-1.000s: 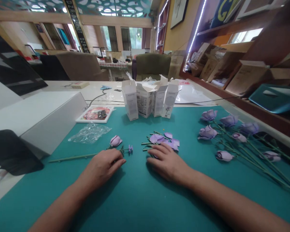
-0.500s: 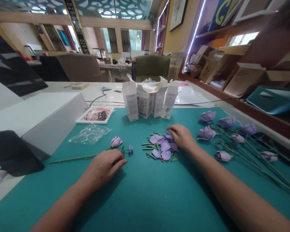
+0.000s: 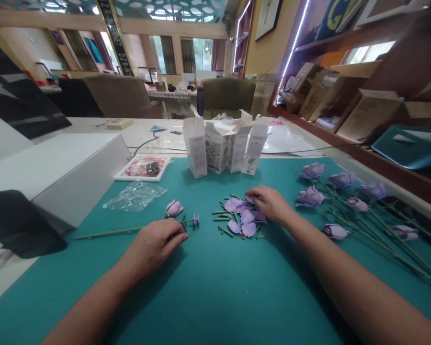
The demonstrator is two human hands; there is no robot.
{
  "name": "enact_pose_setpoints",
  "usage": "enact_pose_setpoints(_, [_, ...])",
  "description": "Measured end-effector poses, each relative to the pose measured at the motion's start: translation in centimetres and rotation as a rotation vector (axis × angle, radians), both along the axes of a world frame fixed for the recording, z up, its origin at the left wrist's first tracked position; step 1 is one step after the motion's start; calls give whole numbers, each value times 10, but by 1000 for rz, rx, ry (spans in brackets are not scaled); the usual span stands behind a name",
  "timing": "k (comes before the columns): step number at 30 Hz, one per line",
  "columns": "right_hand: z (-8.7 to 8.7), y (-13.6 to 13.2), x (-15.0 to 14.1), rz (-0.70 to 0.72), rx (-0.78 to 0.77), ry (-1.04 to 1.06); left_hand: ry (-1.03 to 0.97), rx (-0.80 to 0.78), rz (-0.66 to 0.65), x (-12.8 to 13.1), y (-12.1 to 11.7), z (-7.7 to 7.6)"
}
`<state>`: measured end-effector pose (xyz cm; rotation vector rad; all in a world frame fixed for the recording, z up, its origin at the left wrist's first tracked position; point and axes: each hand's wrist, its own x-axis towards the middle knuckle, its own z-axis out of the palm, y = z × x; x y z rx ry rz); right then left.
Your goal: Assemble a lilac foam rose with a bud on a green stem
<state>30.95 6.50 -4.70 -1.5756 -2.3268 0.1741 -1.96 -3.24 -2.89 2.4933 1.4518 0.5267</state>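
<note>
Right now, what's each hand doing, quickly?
Left hand: partly curled, holding the flower stem.
Right hand: fingers together at the petal pile's edge; whether it grips one can't be told.

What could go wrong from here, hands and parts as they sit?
Scatter: the right hand is at a heap of loose lilac petals and short green stem pieces; a brush could spread them.

Hidden grip: the left hand covers part of the long green thin stem; pressure there might bend it.

Tipping: tall white cardboard cartons stand open beyond the heap; a long reach may knock one.
</note>
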Motion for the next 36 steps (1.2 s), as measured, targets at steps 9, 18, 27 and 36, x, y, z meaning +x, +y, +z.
enact_pose_setpoints(9, [-3,-4,-38,186,9,-43,-14,1,-4,3,-3,0])
enact_pose_setpoints(18, [-9,-6,-16,138,31,-50,7,-21,-18,3,-1,3])
enact_pose_setpoints(27, [7,-19,14,107,7,30,-6,-1,-18,-1,1,-5])
enact_pose_setpoints(36, [6,-64,-28,313,0,-56,-6,-50,-11,0,1,-5])
